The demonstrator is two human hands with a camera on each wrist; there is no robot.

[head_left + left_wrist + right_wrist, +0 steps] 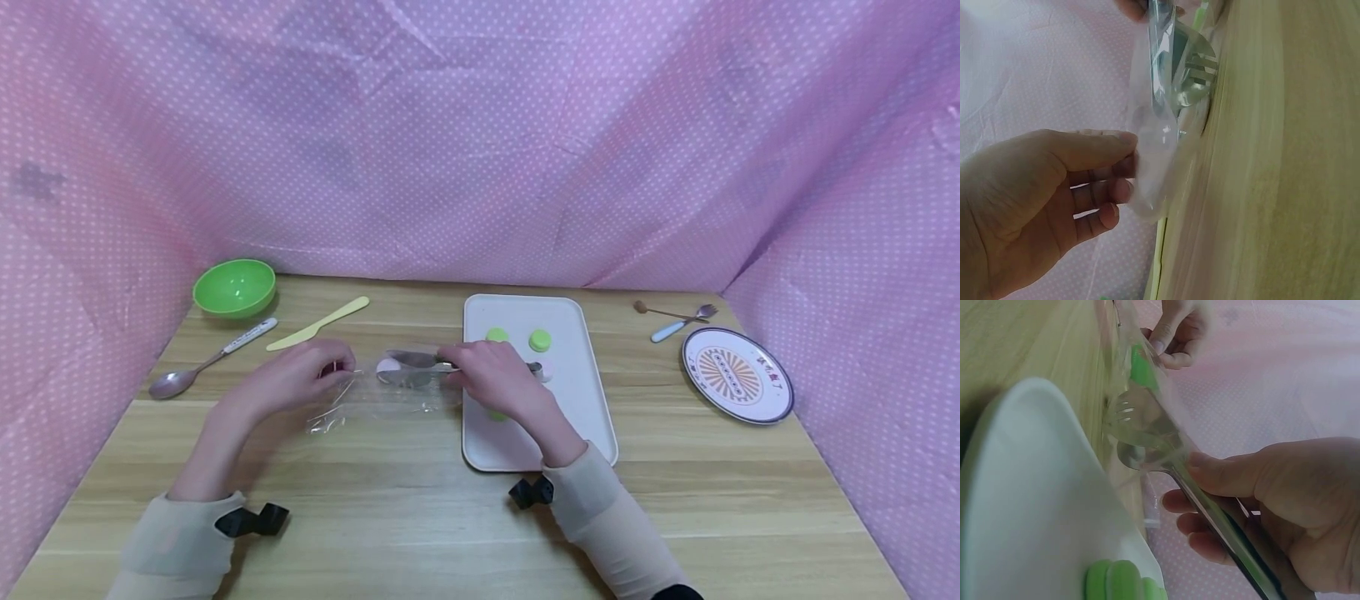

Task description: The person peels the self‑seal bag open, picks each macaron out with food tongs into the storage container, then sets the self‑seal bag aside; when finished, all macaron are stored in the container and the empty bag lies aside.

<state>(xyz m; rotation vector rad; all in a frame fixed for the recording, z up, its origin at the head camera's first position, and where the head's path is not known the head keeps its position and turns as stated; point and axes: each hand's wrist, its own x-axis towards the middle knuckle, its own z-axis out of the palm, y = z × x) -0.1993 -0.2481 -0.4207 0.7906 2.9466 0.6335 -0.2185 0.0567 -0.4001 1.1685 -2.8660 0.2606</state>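
Observation:
My left hand (pixel 303 375) pinches the edge of a clear plastic bag (pixel 1154 181) between thumb and fingers. In my right hand (pixel 491 375) is a pair of metal food tongs (pixel 1200 503), gripped along the arms. The tongs' wide ends, one of them slotted like a fork, are inside the bag. A small pale round piece (pixel 387 365) shows at their tips in the head view; its kind is unclear. Beneath the right hand lies a white tray (pixel 558 425) with several green macarons (pixel 540 340), some partly hidden by the hand.
At the left are a green bowl (pixel 235 289), a large spoon (pixel 174 383) and a yellow knife (pixel 318 323). A patterned plate (pixel 737 375) lies at the right, beside a blue-handled fork (pixel 667 331) crossed by a thin brown stick (pixel 663 312). Pink dotted cloth (pixel 480 167) surrounds the table.

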